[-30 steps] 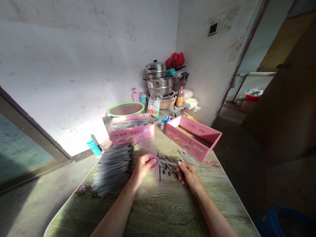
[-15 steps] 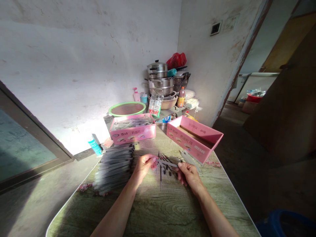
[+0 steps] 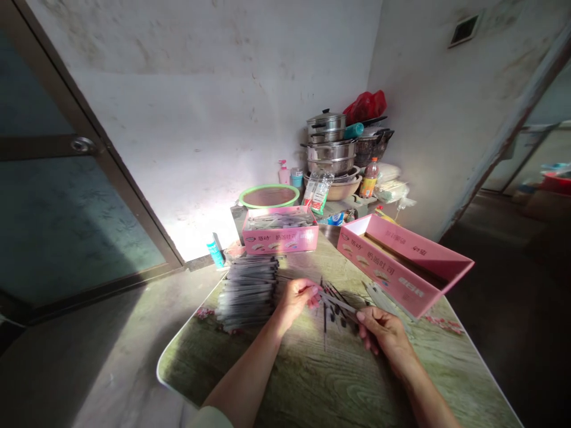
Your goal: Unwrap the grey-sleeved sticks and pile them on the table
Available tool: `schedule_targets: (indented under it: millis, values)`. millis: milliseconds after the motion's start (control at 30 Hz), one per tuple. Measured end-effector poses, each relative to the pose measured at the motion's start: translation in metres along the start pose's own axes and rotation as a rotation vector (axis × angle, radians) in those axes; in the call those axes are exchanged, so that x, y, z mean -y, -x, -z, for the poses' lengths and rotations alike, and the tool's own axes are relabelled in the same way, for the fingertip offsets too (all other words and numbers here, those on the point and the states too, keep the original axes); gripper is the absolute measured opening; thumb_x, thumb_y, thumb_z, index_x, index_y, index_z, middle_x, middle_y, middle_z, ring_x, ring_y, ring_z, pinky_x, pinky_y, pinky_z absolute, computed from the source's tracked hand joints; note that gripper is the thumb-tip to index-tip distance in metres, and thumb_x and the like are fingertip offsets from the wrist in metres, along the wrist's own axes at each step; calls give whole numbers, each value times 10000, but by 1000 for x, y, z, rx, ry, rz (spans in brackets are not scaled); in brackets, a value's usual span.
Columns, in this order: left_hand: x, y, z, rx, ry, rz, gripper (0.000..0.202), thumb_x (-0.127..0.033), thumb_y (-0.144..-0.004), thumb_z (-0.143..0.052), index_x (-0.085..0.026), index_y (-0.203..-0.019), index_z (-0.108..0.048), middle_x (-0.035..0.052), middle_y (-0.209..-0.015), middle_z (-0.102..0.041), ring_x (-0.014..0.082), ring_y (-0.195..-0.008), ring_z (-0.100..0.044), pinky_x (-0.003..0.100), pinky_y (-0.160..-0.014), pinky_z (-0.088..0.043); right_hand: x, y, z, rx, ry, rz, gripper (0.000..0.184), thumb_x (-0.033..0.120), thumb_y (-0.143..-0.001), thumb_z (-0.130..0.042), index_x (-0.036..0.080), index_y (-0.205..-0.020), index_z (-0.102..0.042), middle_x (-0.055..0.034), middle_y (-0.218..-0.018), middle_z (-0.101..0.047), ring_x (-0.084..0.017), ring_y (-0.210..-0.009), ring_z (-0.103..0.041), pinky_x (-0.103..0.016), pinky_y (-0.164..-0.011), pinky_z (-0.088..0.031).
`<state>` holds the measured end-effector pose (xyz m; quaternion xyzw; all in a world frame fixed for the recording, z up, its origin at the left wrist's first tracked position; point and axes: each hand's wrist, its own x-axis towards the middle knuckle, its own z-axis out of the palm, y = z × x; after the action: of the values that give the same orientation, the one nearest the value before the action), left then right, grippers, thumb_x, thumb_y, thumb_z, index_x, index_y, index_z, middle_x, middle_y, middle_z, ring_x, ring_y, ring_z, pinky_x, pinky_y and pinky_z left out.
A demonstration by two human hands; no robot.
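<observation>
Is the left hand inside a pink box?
No, the left hand holds a thin strip over the table, in front of the left pink box.

I can't see either end of the thin strip (image 3: pixel 339 303); the left hand (image 3: pixel 297 299) hides one, the right hand (image 3: pixel 384 334) the other. Those dark bits (image 3: pixel 325 326) between are too tiny to identify. The table (image 3: pixel 339 386) is cut off below, the door (image 3: pixel 125 202) at left.

Pretty sure we're in a home: stacked steel pots (image 3: pixel 330 157), drink bottle (image 3: pixel 369 179) to their right, scuffed wall (image 3: pixel 263 107) behind them.
</observation>
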<state>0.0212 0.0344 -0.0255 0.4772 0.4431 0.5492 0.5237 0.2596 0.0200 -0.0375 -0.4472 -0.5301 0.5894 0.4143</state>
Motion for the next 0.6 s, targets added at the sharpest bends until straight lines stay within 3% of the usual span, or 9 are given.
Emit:
schedule_targets:
  millis: [167, 333, 500, 600]
  values:
    - [0, 0, 0, 1, 24, -1, 446, -533, -705, -761, -105, -824, -721, 36, -626, -644, 108, -478, -577, 228, -468, -396, 0, 0, 0, -5, 16, -55, 503, 659, -819, -605, 162, -754, -638, -1, -514, -581, -102, -365, -481, -196, -319, -294]
    - [0, 0, 0, -4, 5, 0, 466, -555, -703, -757, -103, -810, -720, 31, -608, -639, 100, -467, -569, 218, -460, -399, 2, 0, -1, 12, 7, -16, 463, 600, -737, -736, 175, -661, -566, 12, -527, -577, -86, -385, -484, -181, -333, -311]
    - [2, -1, 1, -6, -1, -12, 469, -555, -710, -755, -99, -818, -723, 29, -602, -640, 98, -463, -571, 213, -455, -404, 1, 0, -2, 0, 17, -71, 515, 682, -814, -594, 171, -746, -604, 0, -498, -584, -107, -354, -484, -187, -305, -287]
    - [3, -1, 2, -8, -5, -17, 455, -542, -717, -754, -100, -823, -729, 29, -600, -644, 97, -461, -572, 212, -455, -406, 0, 0, -1, 9, 9, -32, 480, 638, -776, -674, 174, -695, -583, 11, -502, -572, -93, -357, -470, -182, -313, -283]
